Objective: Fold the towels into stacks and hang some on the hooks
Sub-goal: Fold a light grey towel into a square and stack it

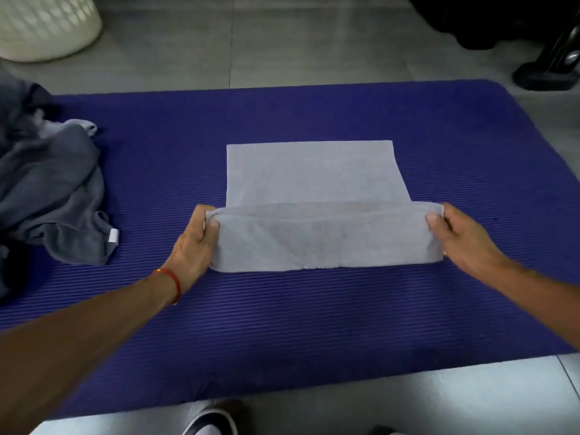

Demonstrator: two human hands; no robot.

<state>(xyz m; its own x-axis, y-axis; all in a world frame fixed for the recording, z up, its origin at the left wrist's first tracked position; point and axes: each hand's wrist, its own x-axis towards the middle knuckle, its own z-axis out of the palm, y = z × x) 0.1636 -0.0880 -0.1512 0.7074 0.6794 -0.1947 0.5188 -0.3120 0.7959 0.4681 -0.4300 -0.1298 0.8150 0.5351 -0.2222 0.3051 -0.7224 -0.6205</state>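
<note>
A light grey towel (314, 174) lies in the middle of a blue ribbed mat (282, 324). Its near part is lifted and doubled over toward the far side. My left hand (196, 243) pinches the left end of that raised fold, thumb on top. My right hand (461, 237) pinches the right end the same way. A heap of darker grey towels (53, 189) lies crumpled at the mat's left edge.
A cream perforated laundry basket (44, 26) stands on the grey tiled floor at the back left. A black stand base (546, 73) sits at the back right. A shoe (210, 422) shows at the bottom edge, just off the mat.
</note>
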